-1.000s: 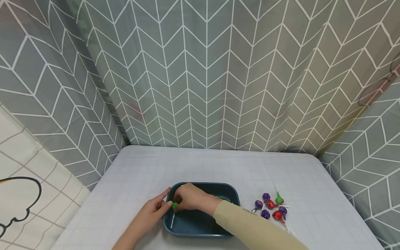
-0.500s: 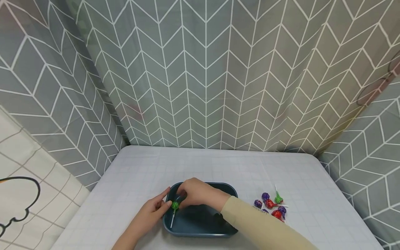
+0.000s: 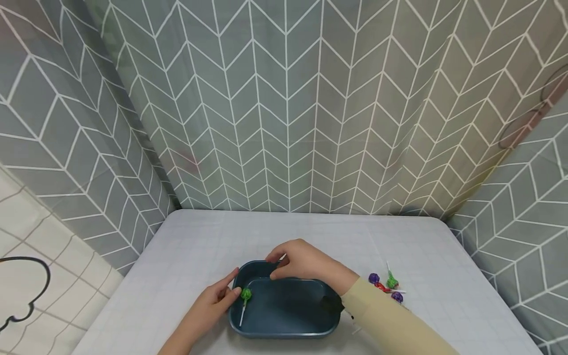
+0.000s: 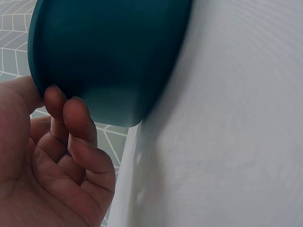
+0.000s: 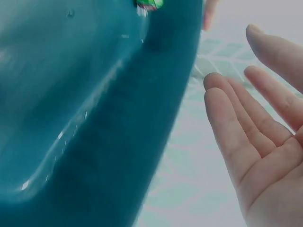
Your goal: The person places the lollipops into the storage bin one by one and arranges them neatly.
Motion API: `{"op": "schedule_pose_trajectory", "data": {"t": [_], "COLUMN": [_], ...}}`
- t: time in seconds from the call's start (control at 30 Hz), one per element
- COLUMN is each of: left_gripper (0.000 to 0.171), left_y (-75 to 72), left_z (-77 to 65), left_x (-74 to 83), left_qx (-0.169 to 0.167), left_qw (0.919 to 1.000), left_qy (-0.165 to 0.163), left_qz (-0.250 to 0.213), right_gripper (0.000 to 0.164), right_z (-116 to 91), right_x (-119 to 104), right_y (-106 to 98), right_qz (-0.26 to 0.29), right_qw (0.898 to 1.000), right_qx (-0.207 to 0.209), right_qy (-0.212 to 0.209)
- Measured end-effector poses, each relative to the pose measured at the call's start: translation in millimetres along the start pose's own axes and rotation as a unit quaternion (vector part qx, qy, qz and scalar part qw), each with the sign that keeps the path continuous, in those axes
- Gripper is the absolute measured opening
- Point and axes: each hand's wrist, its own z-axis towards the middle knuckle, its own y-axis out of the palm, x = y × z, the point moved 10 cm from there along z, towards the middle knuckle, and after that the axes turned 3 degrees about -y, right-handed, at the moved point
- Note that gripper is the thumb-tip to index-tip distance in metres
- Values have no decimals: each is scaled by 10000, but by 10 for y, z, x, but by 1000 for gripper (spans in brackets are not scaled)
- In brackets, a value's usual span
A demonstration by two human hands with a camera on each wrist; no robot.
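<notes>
A dark blue-green rectangular tray (image 3: 284,335) sits on the table. My left hand (image 3: 213,306) holds its left rim; in the left wrist view the fingertips (image 4: 79,116) press against the outer wall. Inside the tray, along the left side, lies one lollipop (image 3: 246,295) with a green wrapper, its white stick pointing towards me. Above the tray's far rim is my right hand (image 3: 306,261), fingers spread apart from the thumb and holding nothing. In the right wrist view that hand (image 5: 265,137) is outside the tray wall, and part of the green wrapper shows at the top.
Right of the tray, loose lollipops lie in a cluster: a green one (image 3: 392,282), a red one (image 3: 381,286) and purple ones (image 3: 374,278). The right sleeve (image 3: 390,315) covers part of the cluster. Patterned curtains (image 3: 288,123) hang behind the white-covered table (image 3: 213,231).
My right hand has lifted away from the green lollipop, moving right and towards the far rim, its fingers opening. The lollipop stays in the tray. My left hand keeps its place on the rim.
</notes>
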Motion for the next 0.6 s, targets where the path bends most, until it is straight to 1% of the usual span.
{"op": "schedule_pose_trajectory", "data": {"t": [0.17,0.3,0.4,0.5,0.6], "left_gripper": [61,61,61,61,62], "left_y": [-4,1,8,8,3], "left_z": [-1,9,19,22,16], "left_x": [2,-1,-12,-25,-48], "left_qx": [42,45,26,23,30], "left_qw": [10000,10000,10000,10000,10000], "left_qy": [-31,-7,28,50,31], "left_qz": [45,22,-2,8,-5], "right_gripper": [34,35,35,36,37], "right_z": [-171,-306,-411,-527,-643], "right_x": [42,134,212,284,379], "right_y": [-227,-370,-454,-541,-629], "right_qz": [-89,-204,-220,-113,39], "right_qw": [9993,9981,9972,9960,9937], "right_qx": [344,580,718,886,1090], "right_qy": [-104,-83,-14,72,245]}}
